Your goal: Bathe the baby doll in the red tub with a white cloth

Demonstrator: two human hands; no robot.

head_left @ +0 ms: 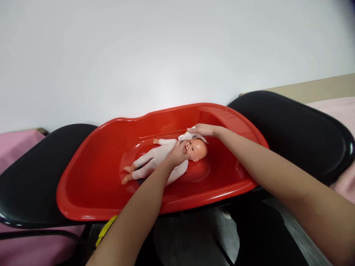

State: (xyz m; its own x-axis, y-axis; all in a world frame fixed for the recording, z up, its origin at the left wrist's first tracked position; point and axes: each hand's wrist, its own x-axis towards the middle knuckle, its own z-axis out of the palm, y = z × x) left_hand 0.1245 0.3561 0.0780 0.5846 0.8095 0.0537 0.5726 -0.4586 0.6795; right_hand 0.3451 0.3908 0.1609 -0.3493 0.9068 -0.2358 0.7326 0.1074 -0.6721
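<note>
A baby doll (200, 148) with a bare head and a pale cloth body lies face up in a red baby bathtub (91, 184), its head to the right and its feet to the left. My left hand (178, 153) is wrapped about the doll's chin and neck from the near side. On the far side of the doll's head, my right hand (203, 130) pinches a white cloth (185, 136) with small coloured marks, which touches or nearly touches the head. Part of the cloth is hidden under my right fingers.
Two black chairs (291, 129) flank the tub, the other black seat (41, 173) being on the left. Pink covers (19, 147) show behind them. A white wall (138, 55) rises behind the tub. Something yellow (106, 231) hangs below the near rim.
</note>
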